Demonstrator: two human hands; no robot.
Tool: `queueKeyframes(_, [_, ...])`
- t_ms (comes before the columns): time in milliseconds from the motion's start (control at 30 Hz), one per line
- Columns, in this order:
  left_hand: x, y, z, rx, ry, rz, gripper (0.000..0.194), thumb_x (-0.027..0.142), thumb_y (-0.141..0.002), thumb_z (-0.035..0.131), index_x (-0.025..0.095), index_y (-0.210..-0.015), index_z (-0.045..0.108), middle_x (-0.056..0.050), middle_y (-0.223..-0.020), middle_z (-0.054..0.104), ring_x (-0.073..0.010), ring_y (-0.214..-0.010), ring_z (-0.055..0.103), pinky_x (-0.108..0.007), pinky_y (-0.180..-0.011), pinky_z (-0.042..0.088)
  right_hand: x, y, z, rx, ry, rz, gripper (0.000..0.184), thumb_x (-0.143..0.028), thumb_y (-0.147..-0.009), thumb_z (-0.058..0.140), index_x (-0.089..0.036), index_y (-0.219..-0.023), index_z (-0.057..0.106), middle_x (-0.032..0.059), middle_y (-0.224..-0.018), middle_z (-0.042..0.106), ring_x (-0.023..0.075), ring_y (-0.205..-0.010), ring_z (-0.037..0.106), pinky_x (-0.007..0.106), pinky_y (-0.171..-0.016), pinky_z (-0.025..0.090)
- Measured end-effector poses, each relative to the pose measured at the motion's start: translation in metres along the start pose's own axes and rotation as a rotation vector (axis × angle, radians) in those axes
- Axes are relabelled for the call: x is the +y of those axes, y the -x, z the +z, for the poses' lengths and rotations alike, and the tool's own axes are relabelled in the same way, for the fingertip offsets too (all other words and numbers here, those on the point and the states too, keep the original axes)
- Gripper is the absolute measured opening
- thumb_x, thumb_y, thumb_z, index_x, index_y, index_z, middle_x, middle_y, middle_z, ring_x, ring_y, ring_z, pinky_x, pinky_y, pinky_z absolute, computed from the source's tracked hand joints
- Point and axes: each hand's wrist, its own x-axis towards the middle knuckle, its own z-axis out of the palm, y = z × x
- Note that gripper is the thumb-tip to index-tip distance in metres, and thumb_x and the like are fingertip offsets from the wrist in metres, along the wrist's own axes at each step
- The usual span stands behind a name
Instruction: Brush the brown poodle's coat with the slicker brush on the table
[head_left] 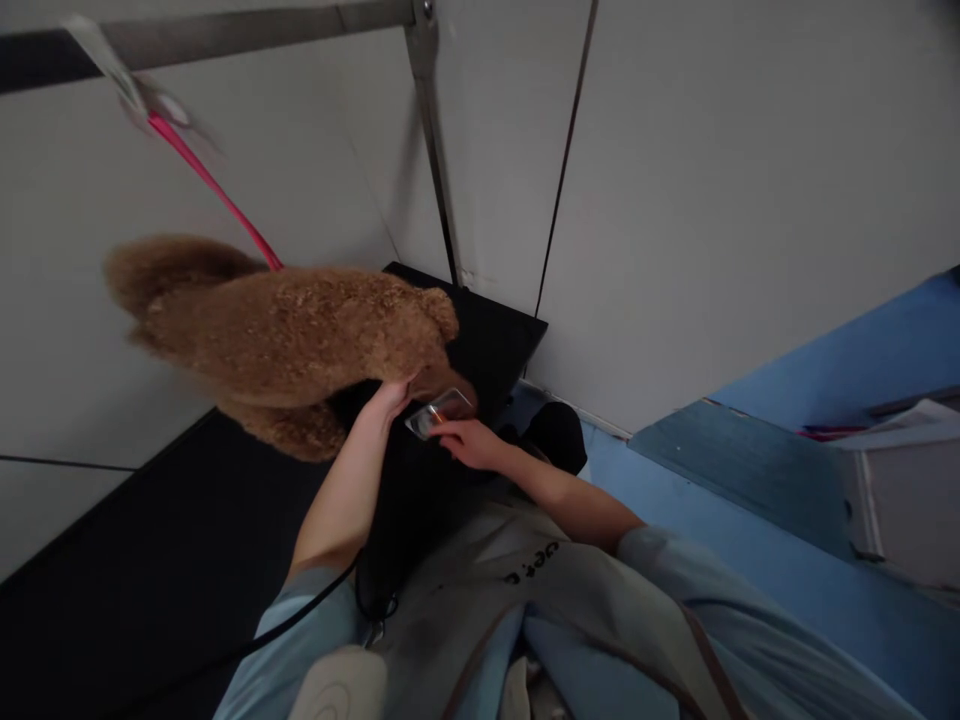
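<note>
nearest my remote viewpoint, a pale device (341,685) and a black cord (304,608) lie before the grey apron (465,575). beyond these, the left hand (394,398) is at a limb (439,380) of the brown, curly-coated dog (300,330); its grasping side is hidden, so i cannot tell how far it is closed. the right hand (471,443) is narrowed to a pinch at a small clear object (454,403) with an orange part (439,416), just beside the limb; whether object and limb touch, i cannot tell. i judge the step in hand to be close work at the limb, and the next move to call for a steady left hand and small, controlled right-hand motion. the dog is over the black table (502,340); farther off, a pink strap (225,200) links it to a metal rail (270,35) before a grey wall (712,150)
</note>
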Motion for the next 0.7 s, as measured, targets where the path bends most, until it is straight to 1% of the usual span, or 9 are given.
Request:
queueKeyframes(33, [0.001,0.0,0.0,0.02,0.0,-0.01,0.032,0.022,-0.065,0.077,0.015,-0.095,0.069,-0.009,-0.091,0.073,-0.0272,-0.105,0.064,-0.043,-0.097,0.048,-0.001,-0.002,-0.001,0.04,0.03,-0.04,0.037,-0.016,-0.086,0.05,-0.028,-0.118,0.065,0.001,-0.098,0.071,0.012,-0.08,0.067,0.024,-0.079,0.051])
queueKeyframes(100, [0.002,0.001,0.001,0.044,0.009,-0.026,0.029,0.02,-0.065,0.076,0.015,-0.092,0.069,-0.008,-0.09,0.073,-0.0271,-0.106,0.064,-0.044,-0.098,0.048,0.002,-0.001,-0.001,0.064,-0.005,0.064,0.036,-0.012,-0.085,0.051,-0.025,-0.114,0.067,0.0025,-0.097,0.071,0.0128,-0.083,0.067,0.024,-0.079,0.052])
queueKeyframes(167, [0.002,0.001,0.001,0.04,0.022,-0.026,0.027,0.019,-0.064,0.076,0.016,-0.09,0.069,-0.007,-0.089,0.073,-0.0266,-0.106,0.064,-0.044,-0.098,0.047,0.01,0.006,0.005,0.01,-0.133,0.267,0.039,-0.008,-0.085,0.047,-0.019,-0.118,0.064,0.0044,-0.085,0.071,0.0119,-0.067,0.067,0.022,-0.063,0.054])
queueKeyframes(233, [0.0,-0.001,-0.001,0.033,0.025,-0.023,0.026,0.021,-0.065,0.076,0.016,-0.089,0.069,-0.007,-0.09,0.073,-0.0264,-0.106,0.063,-0.043,-0.099,0.047,0.016,0.013,0.016,-0.064,-0.247,0.38,0.041,-0.008,-0.087,0.044,-0.015,-0.124,0.059,0.0042,-0.076,0.069,0.0109,-0.053,0.064,0.02,-0.048,0.05])
queueKeyframes(300, [-0.002,-0.003,-0.003,0.017,0.023,-0.009,0.028,0.024,-0.065,0.077,0.015,-0.09,0.069,-0.008,-0.094,0.072,-0.0267,-0.107,0.063,-0.044,-0.099,0.047,0.018,0.012,0.024,-0.069,-0.303,0.345,0.04,-0.012,-0.089,0.044,-0.017,-0.127,0.057,0.0037,-0.08,0.069,0.0093,-0.051,0.063,0.017,-0.043,0.048])
queueKeyframes(433, [-0.004,-0.005,-0.004,-0.043,0.016,0.077,0.042,0.032,-0.063,0.079,0.016,-0.1,0.068,-0.01,-0.111,0.068,-0.0262,-0.111,0.061,-0.043,-0.101,0.046,0.019,-0.002,0.027,0.081,-0.338,0.239,0.038,-0.014,-0.088,0.05,-0.022,-0.123,0.06,0.0002,-0.082,0.069,0.0046,-0.052,0.06,0.012,-0.043,0.044])
queueKeyframes(567, [-0.008,-0.007,-0.005,-0.052,0.036,0.099,0.05,0.036,-0.06,0.081,0.019,-0.105,0.066,-0.009,-0.114,0.067,-0.0274,-0.115,0.058,-0.043,-0.1,0.046,0.025,0.002,0.033,-0.059,-0.37,0.371,0.039,-0.011,-0.087,0.048,-0.017,-0.124,0.06,-0.0015,-0.065,0.066,0.0068,-0.045,0.059,0.015,-0.044,0.046])
queueKeyframes(633, [-0.011,-0.01,-0.006,-0.027,0.032,0.098,0.049,0.036,-0.059,0.081,0.019,-0.103,0.066,-0.009,-0.11,0.068,-0.0286,-0.115,0.058,-0.043,-0.099,0.047,0.026,0.003,0.032,-0.052,-0.347,0.28,0.04,-0.013,-0.088,0.048,-0.018,-0.126,0.058,0.0002,-0.072,0.069,0.0078,-0.051,0.062,0.018,-0.052,0.05])
queueKeyframes(700, [-0.013,-0.011,-0.007,-0.014,0.012,0.086,0.047,0.038,-0.061,0.08,0.018,-0.101,0.067,-0.009,-0.107,0.069,-0.0292,-0.113,0.059,-0.044,-0.098,0.048,0.024,0.001,0.027,0.048,-0.238,0.132,0.04,-0.015,-0.088,0.05,-0.022,-0.125,0.06,0.0014,-0.088,0.072,0.009,-0.065,0.067,0.021,-0.066,0.052])
